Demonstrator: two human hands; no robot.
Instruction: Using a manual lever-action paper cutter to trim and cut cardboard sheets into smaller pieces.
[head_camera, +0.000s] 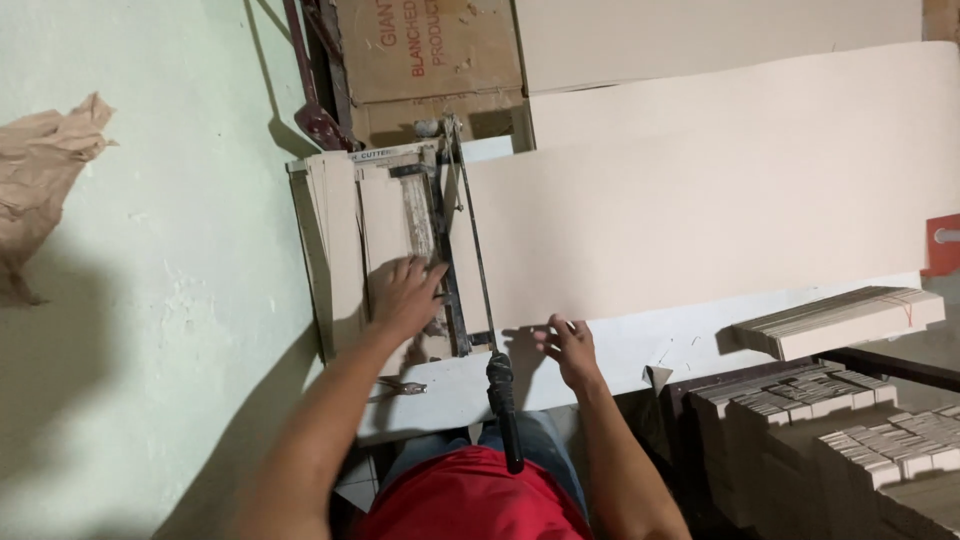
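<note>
- Red shirt (470, 500) fills the bottom edge, closest to the lens, with both bare forearms reaching up from it.
- Just above the shirt, the cutter's black handle (503, 405) points down toward the person; its long blade arm (472, 250) runs up the frame from there.
- Right hand (568, 350) rests its fingertips on the near edge of the big tan sheet (700, 190), fingers spread and loosely open, pressing rather than gripping.
- That sheet lies across the white table (620, 350), right of the blade, with its left edge tucked against the cutter (440, 250) (it stretches nearly to the right border).
- Left hand (405, 295) lies flat and open, palm down, on the cut strips (350, 240) stacked on the cutter's bed, left of the blade; it grasps nothing.
- Pliers (402, 386) sit on the table just below the left forearm.
- Further right, a stack of cut cards (840, 320) lies on the table's corner, and more bundles (850, 430) are piled below it.
- Behind the cutter stands a brown carton (425, 55).
- Crumpled brown paper (45, 170) lies well apart on the pale green floor (170, 250) at far left.
</note>
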